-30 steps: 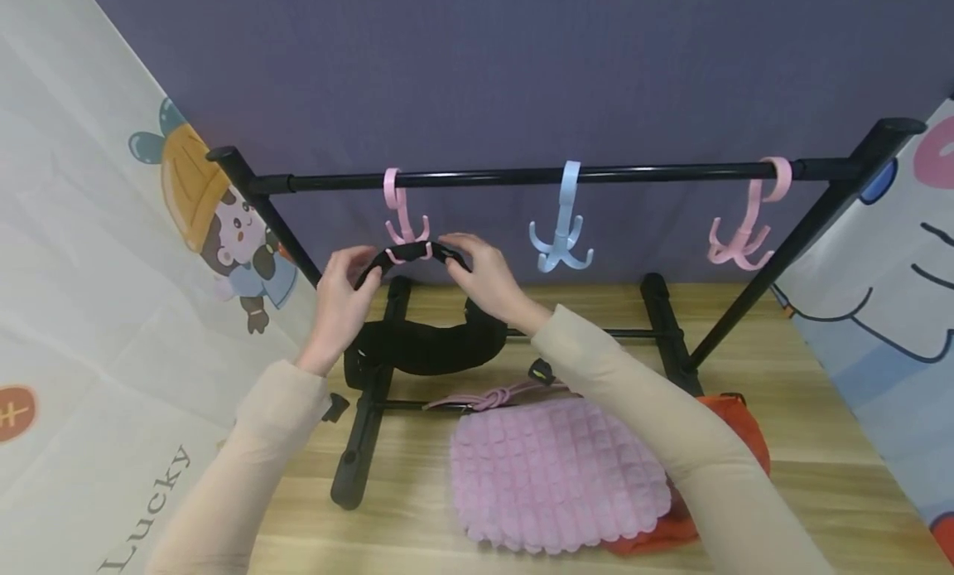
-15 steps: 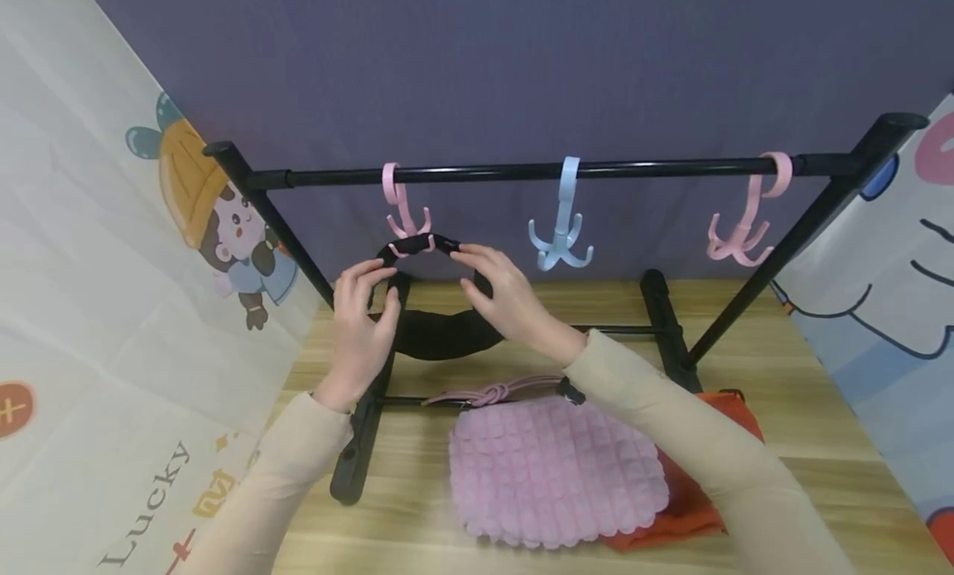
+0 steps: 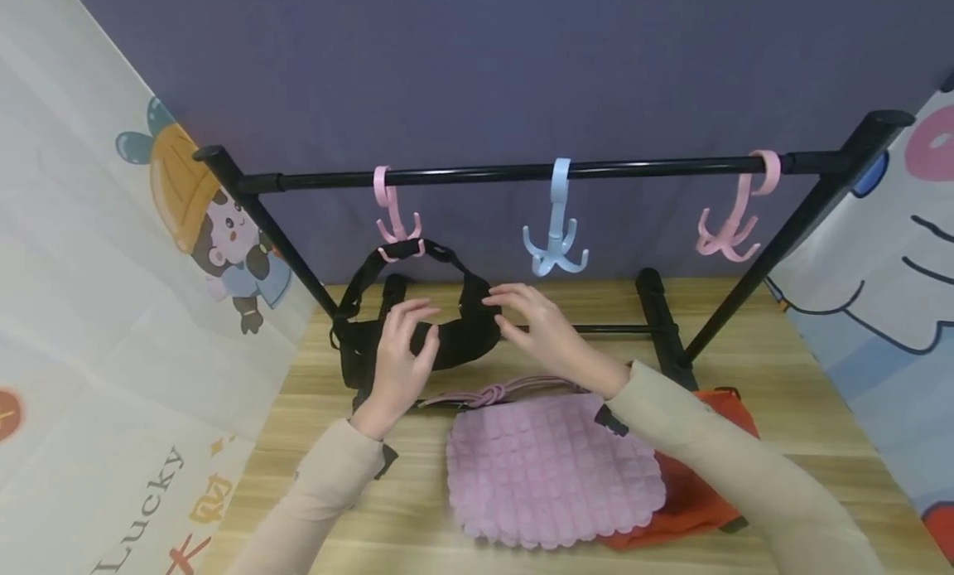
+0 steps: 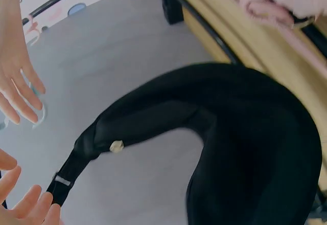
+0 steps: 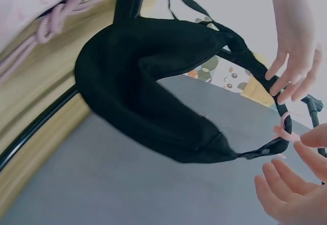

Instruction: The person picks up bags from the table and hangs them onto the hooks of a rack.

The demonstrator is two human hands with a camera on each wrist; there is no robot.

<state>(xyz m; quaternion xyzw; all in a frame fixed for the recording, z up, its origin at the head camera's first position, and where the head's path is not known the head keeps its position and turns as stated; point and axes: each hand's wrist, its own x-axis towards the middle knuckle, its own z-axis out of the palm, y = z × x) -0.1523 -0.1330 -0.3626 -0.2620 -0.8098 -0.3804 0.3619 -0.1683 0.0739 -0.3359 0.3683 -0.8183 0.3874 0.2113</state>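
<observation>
A black crescent-shaped shoulder bag [image 3: 464, 343] hangs by its strap from the left pink hook [image 3: 398, 227]; its curved body fills much of the left wrist view, and the strap [image 5: 255, 66] loops over the hook in the right wrist view. In front of the bag, my left hand [image 3: 402, 361] has its fingers spread and relaxed, holding nothing. My right hand [image 3: 550, 336] is at the bag's right edge, fingers loosely bent with nothing between them; whether its fingertips touch the fabric I cannot tell.
A black rack carries the hooks on its top bar [image 3: 477, 172]. A blue hook [image 3: 556, 227] hangs midway, another pink hook [image 3: 734, 219] at right. On the wood-patterned surface lie a pink puffy bag [image 3: 551, 475] with a knotted handle and an orange-red bag [image 3: 693, 500] partly beneath it.
Both hands have let go of the strap and moved down and to the right, away from the hook. The black bag now hangs from the hook unsupported by fingers.
</observation>
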